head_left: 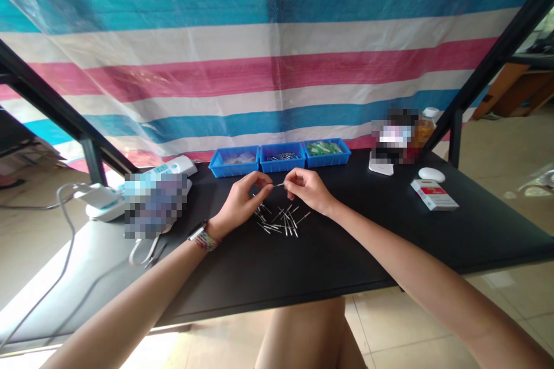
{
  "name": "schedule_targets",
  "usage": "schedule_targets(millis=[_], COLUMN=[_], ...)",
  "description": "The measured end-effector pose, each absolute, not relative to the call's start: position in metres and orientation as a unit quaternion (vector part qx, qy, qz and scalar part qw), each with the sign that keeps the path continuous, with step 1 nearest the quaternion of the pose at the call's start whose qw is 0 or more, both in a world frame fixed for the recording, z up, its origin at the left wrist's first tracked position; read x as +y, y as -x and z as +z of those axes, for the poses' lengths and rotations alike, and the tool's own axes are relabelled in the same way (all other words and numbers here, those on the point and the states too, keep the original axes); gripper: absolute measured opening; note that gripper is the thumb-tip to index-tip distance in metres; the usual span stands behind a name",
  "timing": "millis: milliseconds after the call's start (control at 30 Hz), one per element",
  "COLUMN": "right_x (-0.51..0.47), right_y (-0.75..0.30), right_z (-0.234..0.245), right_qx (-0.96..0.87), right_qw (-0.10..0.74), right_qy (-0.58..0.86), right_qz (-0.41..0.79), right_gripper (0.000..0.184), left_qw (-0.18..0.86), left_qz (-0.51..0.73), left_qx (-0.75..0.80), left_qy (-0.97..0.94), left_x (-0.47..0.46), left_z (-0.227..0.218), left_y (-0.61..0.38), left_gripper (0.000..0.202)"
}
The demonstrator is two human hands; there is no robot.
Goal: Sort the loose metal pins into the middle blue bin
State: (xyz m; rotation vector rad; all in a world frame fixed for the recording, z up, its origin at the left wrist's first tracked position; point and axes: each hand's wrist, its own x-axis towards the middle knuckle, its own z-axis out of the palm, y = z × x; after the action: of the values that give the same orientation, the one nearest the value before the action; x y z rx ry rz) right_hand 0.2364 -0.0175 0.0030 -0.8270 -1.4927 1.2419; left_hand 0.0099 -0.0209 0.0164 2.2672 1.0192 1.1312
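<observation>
Between my two hands, a thin silver blind rivet (pixel 279 185) is held level just above the table. The fingertips of my left hand (pixel 243 199) pinch its left end. My right hand (pixel 309 189) is closed on the other end with thumb and finger. Below them, several loose rivets (pixel 289 222) lie scattered on the black table (pixel 329 265), some partly hidden behind my left hand. Just beyond my hands stands a blue bin (pixel 283 165) with more silver rivets in it.
Flanking the middle bin are a left blue bin (pixel 236 171) with pale pieces and a right blue bin (pixel 328 160) with green packets. A power strip (pixel 104 207) with cables lies left. A cigarette box (pixel 434 195), white case (pixel 431 174) and bottle (pixel 426 124) are right.
</observation>
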Motion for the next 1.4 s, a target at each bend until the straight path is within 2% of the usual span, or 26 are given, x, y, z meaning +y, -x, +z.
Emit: schedule_targets(millis=[200, 567, 1000, 1100, 1267, 1400], right_x=[-0.015, -0.02, -0.022, -0.018, 0.01, 0.02], right_y=[-0.236, -0.234, -0.233, -0.232, -0.233, -0.243], right_z=[0.0, 0.001, -0.001, 0.0, 0.003, -0.001], right_qx=[-0.612, -0.596, -0.603, -0.597, -0.521, -0.506], right_qw=[0.495, 0.514, 0.513, 0.528, 0.626, 0.6], right_qy=[0.342, 0.327, 0.343, 0.353, 0.394, 0.452], right_qz=[0.513, 0.523, 0.506, 0.491, 0.426, 0.424], right_gripper=[0.046, 0.025, 0.02, 0.021, 0.025, 0.044], left_qw=[0.175, 0.177, 0.202, 0.203, 0.182, 0.18], left_qz=[0.409, 0.395, 0.39, 0.387, 0.407, 0.398], left_qx=[0.34, 0.379, 0.38, 0.38, 0.391, 0.384], left_qy=[-0.828, -0.818, -0.814, -0.815, -0.805, -0.814], left_x=[-0.019, -0.017, -0.018, -0.02, -0.023, -0.023], left_z=[0.014, 0.014, 0.017, 0.017, 0.017, 0.017], left_y=[-0.009, -0.008, -0.008, -0.007, -0.006, -0.006], left_gripper=[0.013, 0.026, 0.031, 0.032, 0.027, 0.024])
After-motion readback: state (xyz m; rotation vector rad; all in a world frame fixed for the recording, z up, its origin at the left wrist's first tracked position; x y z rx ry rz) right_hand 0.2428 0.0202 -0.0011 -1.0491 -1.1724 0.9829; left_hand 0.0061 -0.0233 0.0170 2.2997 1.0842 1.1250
